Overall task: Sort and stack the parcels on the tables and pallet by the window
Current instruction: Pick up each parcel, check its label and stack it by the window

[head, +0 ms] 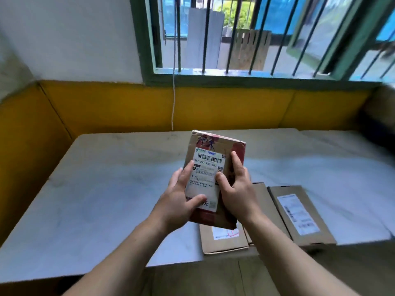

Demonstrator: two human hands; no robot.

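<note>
I hold a brown cardboard parcel (210,159) with red print and a white shipping label, lifted above the white table (102,189) with its label facing me. My left hand (181,201) grips its left and lower edge, thumb on the label. My right hand (237,189) clasps its right side, thumb at the label's edge. Below the held parcel, flat brown parcels lie on the table's near edge: one (222,240) partly hidden under it, a second (265,208) mostly covered by my right arm, and a third (299,212) with a white label further right.
A barred window with a green frame (147,67) fills the wall behind the table. The yellow lower wall (106,107) borders the table at the back and left. A thin white cord (173,99) hangs from the window. A second white table surface (352,159) adjoins on the right.
</note>
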